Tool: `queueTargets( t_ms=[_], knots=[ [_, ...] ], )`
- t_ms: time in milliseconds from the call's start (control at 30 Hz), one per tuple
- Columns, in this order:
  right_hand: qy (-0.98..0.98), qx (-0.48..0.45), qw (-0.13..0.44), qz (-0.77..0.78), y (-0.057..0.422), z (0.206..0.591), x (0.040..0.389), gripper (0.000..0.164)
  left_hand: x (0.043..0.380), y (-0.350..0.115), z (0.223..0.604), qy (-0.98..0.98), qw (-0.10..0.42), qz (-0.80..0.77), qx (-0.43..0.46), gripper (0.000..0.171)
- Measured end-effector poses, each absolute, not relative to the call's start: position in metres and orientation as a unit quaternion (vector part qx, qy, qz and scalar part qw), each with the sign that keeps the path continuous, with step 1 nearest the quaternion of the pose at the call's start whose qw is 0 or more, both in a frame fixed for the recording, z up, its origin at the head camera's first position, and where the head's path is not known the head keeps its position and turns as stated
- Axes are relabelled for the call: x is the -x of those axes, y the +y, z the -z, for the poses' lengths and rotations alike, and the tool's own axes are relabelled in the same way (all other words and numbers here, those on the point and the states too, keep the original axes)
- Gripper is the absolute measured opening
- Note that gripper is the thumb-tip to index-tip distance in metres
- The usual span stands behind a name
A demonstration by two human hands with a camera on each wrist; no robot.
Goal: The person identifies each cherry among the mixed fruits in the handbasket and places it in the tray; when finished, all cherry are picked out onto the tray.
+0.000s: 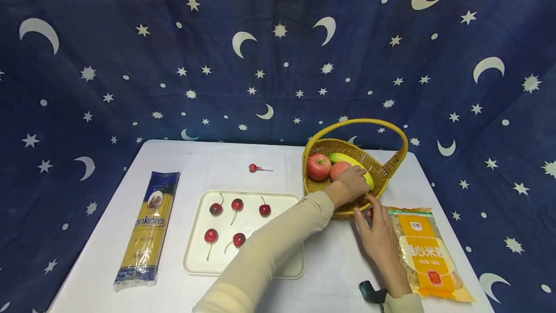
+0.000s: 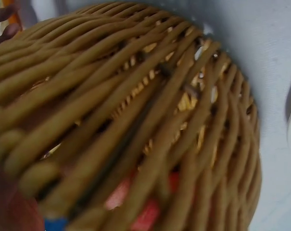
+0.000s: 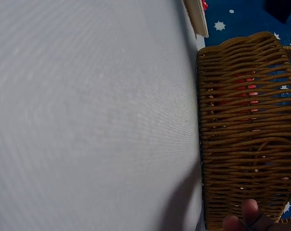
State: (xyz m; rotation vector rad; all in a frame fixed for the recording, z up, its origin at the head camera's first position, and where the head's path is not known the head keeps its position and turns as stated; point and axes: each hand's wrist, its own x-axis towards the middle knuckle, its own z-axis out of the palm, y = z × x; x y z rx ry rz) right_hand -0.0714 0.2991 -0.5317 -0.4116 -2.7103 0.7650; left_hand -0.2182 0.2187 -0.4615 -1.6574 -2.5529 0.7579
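A wicker basket (image 1: 382,185) with a tall handle holds a red apple (image 1: 319,166), a peach-like pink fruit (image 1: 340,170) and a banana (image 1: 368,177). Reaching in over the front rim, my left hand (image 1: 350,186) lies over the banana and beside the pink fruit. Its fingertips are hidden, so whether it grips anything does not show. At the right front of the basket, my right hand (image 1: 380,231) holds the rim, the index finger at the top edge. In the right wrist view its fingertips (image 3: 250,211) lie against the woven wall (image 3: 246,144).
A cream tray (image 1: 191,255) with several cherries (image 1: 211,235) is partly covered by my left forearm. Behind it lies a red lollipop (image 1: 253,168). A spaghetti pack (image 1: 147,231) is at left, a yellow noodle bag (image 1: 427,250) right of my right hand. A starry cloth (image 1: 278,62) hangs behind.
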Motion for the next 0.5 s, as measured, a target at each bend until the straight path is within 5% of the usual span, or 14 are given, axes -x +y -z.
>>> queueTargets(
  t_ms=[500],
  knots=[
    [-0.943,0.148,0.14,-0.264,0.297,0.53,0.07,0.055,0.223,0.206,0.456,-0.826,-0.027,-0.179,0.534,0.026]
  ],
)
